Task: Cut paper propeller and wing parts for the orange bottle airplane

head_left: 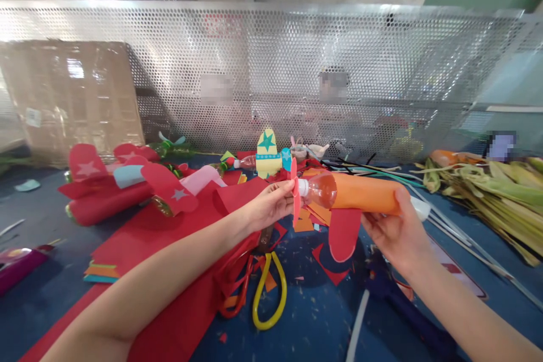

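Head view, left hand (274, 202) pinching red propeller (296, 208) by bottle's white cap (303, 187), right hand (399, 232) gripping orange-wrapped bottle (360, 192).

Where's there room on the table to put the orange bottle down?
The orange bottle could probably fit on the blue table between the yellow scissor handle and the white stick: bare but for tiny scraps. A smaller gap is at left, between the purple tool and red paper. Paper planes crowd the back; leaves crowd the right.

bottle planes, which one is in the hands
The orange-wrapped one, held up between left hand and right hand; the yellow one and red ones lie on the table.
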Available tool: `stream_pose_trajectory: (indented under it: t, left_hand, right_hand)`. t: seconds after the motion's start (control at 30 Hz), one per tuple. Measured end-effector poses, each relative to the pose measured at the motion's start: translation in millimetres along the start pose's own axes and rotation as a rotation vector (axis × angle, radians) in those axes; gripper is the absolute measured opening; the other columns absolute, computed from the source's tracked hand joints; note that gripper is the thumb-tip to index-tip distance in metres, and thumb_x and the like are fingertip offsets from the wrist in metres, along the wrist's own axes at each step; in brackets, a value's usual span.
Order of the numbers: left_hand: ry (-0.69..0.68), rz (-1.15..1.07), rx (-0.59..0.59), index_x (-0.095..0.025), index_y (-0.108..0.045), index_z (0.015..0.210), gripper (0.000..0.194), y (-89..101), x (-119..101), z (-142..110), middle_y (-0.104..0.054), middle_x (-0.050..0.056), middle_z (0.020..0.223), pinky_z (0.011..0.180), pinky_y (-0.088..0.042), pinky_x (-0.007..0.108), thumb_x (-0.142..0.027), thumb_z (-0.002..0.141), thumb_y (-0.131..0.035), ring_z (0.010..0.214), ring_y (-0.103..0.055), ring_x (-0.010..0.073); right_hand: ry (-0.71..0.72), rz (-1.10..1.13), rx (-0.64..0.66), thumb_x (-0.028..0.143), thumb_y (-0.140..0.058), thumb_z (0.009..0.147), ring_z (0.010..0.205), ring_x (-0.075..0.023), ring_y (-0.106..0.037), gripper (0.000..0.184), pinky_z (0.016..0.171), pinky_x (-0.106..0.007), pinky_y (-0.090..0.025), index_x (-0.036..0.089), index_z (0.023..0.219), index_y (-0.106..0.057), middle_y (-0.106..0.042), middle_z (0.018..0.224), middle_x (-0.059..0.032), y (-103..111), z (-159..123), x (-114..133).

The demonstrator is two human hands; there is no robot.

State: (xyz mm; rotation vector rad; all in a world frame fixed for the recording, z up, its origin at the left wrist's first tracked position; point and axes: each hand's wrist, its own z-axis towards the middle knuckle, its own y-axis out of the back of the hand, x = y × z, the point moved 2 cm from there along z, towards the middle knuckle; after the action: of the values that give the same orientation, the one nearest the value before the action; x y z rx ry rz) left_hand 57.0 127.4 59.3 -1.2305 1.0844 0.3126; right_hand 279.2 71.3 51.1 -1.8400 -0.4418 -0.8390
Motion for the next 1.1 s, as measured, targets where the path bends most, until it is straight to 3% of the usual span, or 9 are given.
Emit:
stream_pose_trajectory:
  t: [0.23, 0.47, 0.6, 0.7, 0.8, 0.93, 1.03, 1.1]
  left_hand:
    - [0.058, 0.042, -0.085, -0.009, -0.069, 0.077, 0.056, 6.0, -14.1, 7.2, -0.072, 0.009, 0.071, 0.072, -0.055, 0.02, -0.046, 0.099, -0.033, 0.067, -0.069, 0.0129]
    - [0.11, 0.189, -0.105, -0.011, -0.07, 0.082, 0.028, 31.4, -20.1, 16.3, -0.073, 0.007, 0.072, 0.065, -0.055, 0.021, -0.035, 0.09, -0.057, 0.064, -0.069, 0.0145]
    - [0.087, 0.262, -0.094, -0.013, -0.071, 0.076, 0.008, 43.1, -24.6, 19.0, -0.073, 0.006, 0.072, 0.066, -0.054, 0.021, -0.021, 0.077, -0.072, 0.062, -0.068, 0.0137]
    - [0.079, 0.321, -0.09, -0.013, -0.071, 0.075, 0.009, 48.8, -28.0, 19.8, -0.073, 0.006, 0.071, 0.064, -0.053, 0.021, -0.015, 0.069, -0.078, 0.062, -0.068, 0.0136]
    - [0.096, 0.372, -0.105, -0.013, -0.071, 0.072, 0.007, 53.7, -30.6, 20.7, -0.073, 0.005, 0.067, 0.063, -0.052, 0.021, -0.015, 0.069, -0.076, 0.06, -0.067, 0.0137]
    - [0.151, 0.416, -0.141, -0.013, -0.07, 0.064, 0.008, 57.2, -37.4, 20.4, -0.07, 0.005, 0.059, 0.056, -0.05, 0.021, -0.016, 0.071, -0.072, 0.053, -0.063, 0.0131]
    - [0.16, 0.418, -0.17, -0.013, -0.069, 0.062, 0.016, 56.3, -49.1, 17.9, -0.069, 0.005, 0.056, 0.053, -0.048, 0.021, -0.016, 0.076, -0.066, 0.049, -0.06, 0.012]
    - [0.146, 0.405, -0.193, -0.012, -0.069, 0.062, 0.018, 55.6, -59.2, 16.1, -0.069, 0.005, 0.056, 0.054, -0.048, 0.021, -0.016, 0.079, -0.062, 0.05, -0.06, 0.0119]
  right_hand:
    - [0.004, 0.004, 0.027, 0.029, -0.058, 0.086, 0.077, -0.0173, -0.069, 0.019, 0.06, -0.027, -0.064, 0.02, 0.102, -0.063, -0.069, 0.09, -0.004, -0.9, 1.1, -2.1]
    - [-0.018, -0.074, 0.126, 0.014, -0.065, 0.074, 0.093, -0.017, -0.066, 0.027, 0.069, -0.027, -0.064, 0.02, 0.101, -0.066, -0.07, 0.105, -0.005, 2.2, 4.0, -9.3]
    - [-0.006, -0.129, 0.174, 0.013, -0.074, 0.066, 0.094, -0.0155, -0.065, 0.032, 0.07, -0.025, -0.063, 0.024, 0.095, -0.066, -0.071, 0.104, -0.0003, 4.9, 5.1, -13.4]
    - [-0.006, -0.169, 0.197, 0.013, -0.078, 0.064, 0.092, -0.0157, -0.066, 0.032, 0.069, -0.025, -0.063, 0.024, 0.091, -0.067, -0.072, 0.101, 0.0002, 5.7, 3.7, -15.6]
    - [-0.029, -0.188, 0.199, 0.013, -0.076, 0.069, 0.093, -0.0166, -0.067, 0.027, 0.069, -0.025, -0.063, 0.022, 0.093, -0.067, -0.073, 0.099, -0.0015, 4.9, 2.2, -16.9]
    - [-0.058, -0.182, 0.168, 0.026, -0.057, 0.089, 0.08, -0.0169, -0.07, 0.011, 0.066, -0.028, -0.064, 0.022, 0.096, -0.065, -0.073, 0.095, -0.0041, 0.7, 0.7, -14.0]
    - [-0.083, -0.184, 0.122, 0.036, -0.04, 0.097, 0.073, -0.0189, -0.071, 0.028, 0.061, -0.03, -0.063, 0.021, 0.094, -0.062, -0.073, 0.085, -0.0069, -2.3, -0.6, -10.2]
    - [-0.083, -0.213, 0.078, 0.038, -0.038, 0.098, 0.073, -0.0185, -0.071, 0.029, 0.06, -0.029, -0.063, 0.02, 0.092, -0.06, -0.072, 0.083, -0.008, -2.3, -1.1, -8.6]
